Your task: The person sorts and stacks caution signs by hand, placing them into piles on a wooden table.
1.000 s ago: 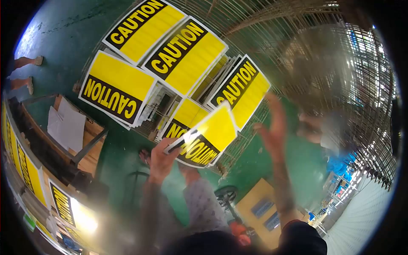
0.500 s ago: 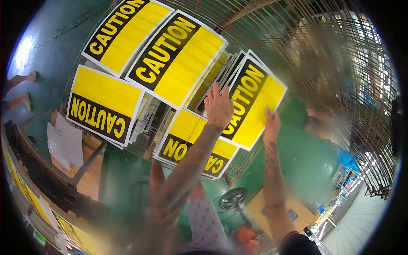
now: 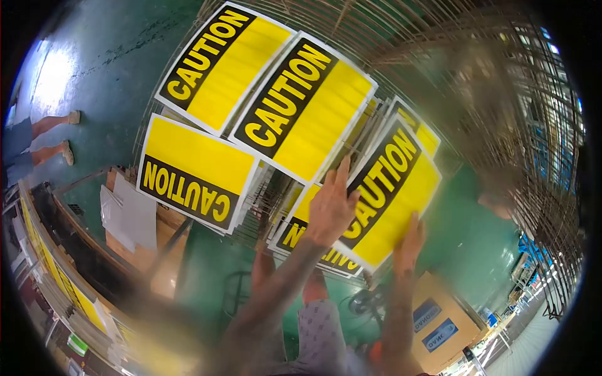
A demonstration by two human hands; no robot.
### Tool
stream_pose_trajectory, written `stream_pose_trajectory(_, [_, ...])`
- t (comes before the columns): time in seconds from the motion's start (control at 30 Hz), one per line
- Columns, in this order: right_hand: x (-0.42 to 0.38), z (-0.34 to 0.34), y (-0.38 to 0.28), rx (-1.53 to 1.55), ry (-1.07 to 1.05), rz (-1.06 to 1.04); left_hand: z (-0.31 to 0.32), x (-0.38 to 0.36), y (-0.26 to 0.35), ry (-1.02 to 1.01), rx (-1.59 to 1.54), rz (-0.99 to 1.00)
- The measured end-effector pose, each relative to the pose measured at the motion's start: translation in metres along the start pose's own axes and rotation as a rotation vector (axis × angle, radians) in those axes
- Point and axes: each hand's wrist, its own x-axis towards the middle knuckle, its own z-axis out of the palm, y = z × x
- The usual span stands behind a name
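Green floor [image 3: 467,250] surrounds piled yellow-and-black CAUTION signs [image 3: 304,106]; a brown cardboard box [image 3: 442,326] stands near the legs. Left hand [image 3: 331,210], fingers spread, and loosely curled right hand [image 3: 409,245] touch opposite edges of one tilted yellow-and-black sign [image 3: 392,191], overlapping another.

Wire rack [image 3: 271,199], carrying yellow-and-black CAUTION signs [image 3: 320,119] in stacks: at eleven o'clock, twelve, eight, five, and three, last two partly covered. Stack edges uneven at three and eight.

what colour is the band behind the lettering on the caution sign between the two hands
Black, with yellow lettering, seen in the head view.
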Motion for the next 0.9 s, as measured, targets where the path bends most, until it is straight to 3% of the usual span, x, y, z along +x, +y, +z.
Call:
stream_pose_trajectory(0.07, [-0.024, 0.04, 0.0, -0.117, 0.038, 0.004, -0.042, 0.001, -0.017, 0.001, 0.021, -0.013])
stream_pose_trajectory(0.1, [-0.02, 0.061, 0.007, -0.078, -0.06, 0.0, -0.063, 0.013, -0.028, 0.038, 0.018, -0.016])
stream_pose_trajectory(0.23, [0.007, 0.179, 0.02, -0.141, -0.211, -0.115, -0.13, 0.083, -0.078, 0.4, 0.372, 0.239])
stream_pose_trajectory(0.33, [0.033, 0.236, 0.028, -0.198, -0.171, -0.125, -0.139, 0.116, -0.091, 0.431, 0.484, 0.087])
stream_pose_trajectory(0.4, [0.037, 0.247, 0.031, -0.258, -0.082, -0.143, -0.14, 0.122, -0.084, 0.384, 0.453, 0.042])
stream_pose_trajectory(0.5, [0.027, 0.228, 0.02, -0.145, -0.161, -0.102, -0.136, 0.121, -0.064, 0.418, 0.405, 0.059])
stream_pose_trajectory(0.67, [-0.012, 0.202, -0.003, 0.094, -0.303, 0.052, -0.143, 0.108, -0.049, 0.242, 0.155, 0.077])
stream_pose_trajectory(0.77, [-0.039, 0.221, -0.009, 0.193, -0.38, 0.096, -0.196, 0.093, -0.027, 0.188, 0.087, -0.044])
stream_pose_trajectory(0.83, [-0.054, 0.254, 0.007, 0.206, -0.412, 0.059, -0.242, 0.109, -0.047, 0.224, 0.138, -0.036])
stream_pose_trajectory(0.9, [-0.078, 0.31, 0.0, 0.139, -0.42, 0.092, -0.287, 0.152, -0.107, 0.392, 0.251, 0.259])
